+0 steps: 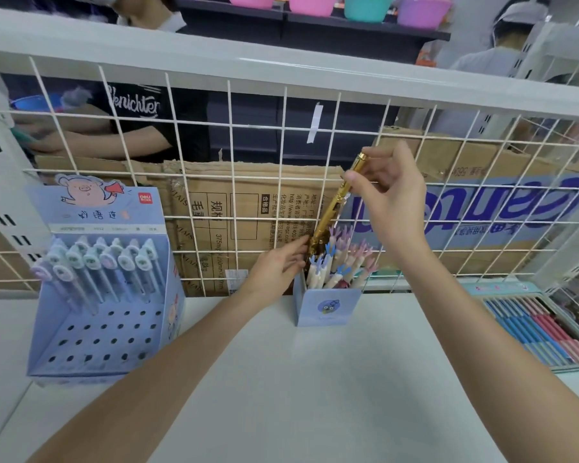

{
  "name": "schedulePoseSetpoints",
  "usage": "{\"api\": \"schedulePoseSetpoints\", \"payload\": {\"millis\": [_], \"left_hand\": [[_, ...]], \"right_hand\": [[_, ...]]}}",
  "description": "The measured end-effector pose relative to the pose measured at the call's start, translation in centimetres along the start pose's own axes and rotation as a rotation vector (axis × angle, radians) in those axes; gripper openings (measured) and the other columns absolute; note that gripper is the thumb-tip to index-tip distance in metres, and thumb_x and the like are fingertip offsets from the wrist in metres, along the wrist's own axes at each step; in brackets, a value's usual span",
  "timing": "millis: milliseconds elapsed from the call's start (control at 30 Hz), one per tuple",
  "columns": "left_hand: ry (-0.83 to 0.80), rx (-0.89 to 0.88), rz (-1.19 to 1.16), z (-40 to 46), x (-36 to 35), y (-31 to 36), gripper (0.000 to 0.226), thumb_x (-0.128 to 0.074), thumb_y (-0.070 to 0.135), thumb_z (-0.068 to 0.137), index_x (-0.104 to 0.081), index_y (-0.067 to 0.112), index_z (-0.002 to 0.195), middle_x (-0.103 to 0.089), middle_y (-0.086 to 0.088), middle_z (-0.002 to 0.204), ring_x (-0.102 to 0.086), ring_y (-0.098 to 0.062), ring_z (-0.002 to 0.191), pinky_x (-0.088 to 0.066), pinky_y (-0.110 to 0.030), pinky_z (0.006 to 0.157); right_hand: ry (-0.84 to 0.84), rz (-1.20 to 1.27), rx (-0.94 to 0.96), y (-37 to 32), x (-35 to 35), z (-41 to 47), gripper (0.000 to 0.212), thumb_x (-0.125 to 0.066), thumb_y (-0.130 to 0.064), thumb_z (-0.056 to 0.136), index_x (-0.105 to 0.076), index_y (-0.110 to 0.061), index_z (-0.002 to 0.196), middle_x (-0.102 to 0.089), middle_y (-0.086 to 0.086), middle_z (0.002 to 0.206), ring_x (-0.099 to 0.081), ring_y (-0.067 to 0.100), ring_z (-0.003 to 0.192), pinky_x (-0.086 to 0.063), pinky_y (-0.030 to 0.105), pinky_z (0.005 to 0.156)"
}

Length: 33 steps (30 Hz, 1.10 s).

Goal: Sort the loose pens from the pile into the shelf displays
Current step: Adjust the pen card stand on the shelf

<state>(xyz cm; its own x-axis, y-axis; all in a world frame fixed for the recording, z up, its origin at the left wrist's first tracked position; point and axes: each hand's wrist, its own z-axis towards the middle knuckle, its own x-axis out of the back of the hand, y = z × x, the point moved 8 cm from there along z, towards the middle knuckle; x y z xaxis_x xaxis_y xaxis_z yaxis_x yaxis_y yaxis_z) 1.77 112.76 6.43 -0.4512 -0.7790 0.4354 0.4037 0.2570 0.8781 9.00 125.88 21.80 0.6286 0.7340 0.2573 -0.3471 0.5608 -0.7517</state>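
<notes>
A gold pen [331, 212] stands tilted above a small blue pen cup [328, 307] on the white shelf. My right hand [391, 198] pinches the pen near its upper end. My left hand [276, 267] touches the pen's lower end with its fingertips, at the cup's left rim. The cup holds several pale pens with pink and blue antler tops [341, 262]. The gold pen's tip is hidden among them.
A blue perforated display box [104, 335] with several pig-topped pens stands at the left. A tray of blue and pink pens [542, 332] lies at the right. A white wire grid [231, 155] backs the shelf; cardboard boxes and a person in a black shirt are behind it.
</notes>
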Motion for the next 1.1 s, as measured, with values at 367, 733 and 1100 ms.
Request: {"api": "schedulePoseSetpoints", "payload": {"millis": [367,733,1100], "left_hand": [[0.148,-0.192,0.258,-0.9,1.0,2.2,0.036,-0.069,0.011,0.081,-0.060,0.016,0.115,-0.054,0.000,0.110,-0.054,-0.006,0.087,-0.049,-0.027,0.083],[0.175,-0.256,0.268,0.7,1.3,4.0,0.015,-0.070,0.010,0.080,-0.067,0.010,0.095,-0.048,0.003,0.102,-0.051,-0.009,0.088,-0.043,-0.019,0.082],[0.115,-0.349,0.460,0.4,1.2,4.9,0.020,-0.059,0.013,0.087,-0.059,0.015,0.107,-0.061,-0.001,0.102,-0.057,-0.019,0.094,-0.049,-0.036,0.081]], "right_hand": [[0.008,-0.025,0.026,-0.2,-0.2,-0.5,0.026,-0.068,-0.011,0.084,-0.051,-0.019,0.102,-0.060,-0.007,0.082,-0.060,0.007,0.079,-0.049,0.016,0.074],[0.011,-0.102,0.039,0.0,0.6,-0.8,0.026,-0.068,-0.012,0.084,-0.051,-0.020,0.102,-0.061,-0.003,0.083,-0.062,0.011,0.081,-0.048,0.012,0.072],[-0.002,-0.114,0.039,0.4,-0.3,-0.4,0.027,-0.068,-0.013,0.084,-0.054,-0.017,0.106,-0.060,-0.011,0.083,-0.060,0.001,0.080,-0.048,0.011,0.073]]}}
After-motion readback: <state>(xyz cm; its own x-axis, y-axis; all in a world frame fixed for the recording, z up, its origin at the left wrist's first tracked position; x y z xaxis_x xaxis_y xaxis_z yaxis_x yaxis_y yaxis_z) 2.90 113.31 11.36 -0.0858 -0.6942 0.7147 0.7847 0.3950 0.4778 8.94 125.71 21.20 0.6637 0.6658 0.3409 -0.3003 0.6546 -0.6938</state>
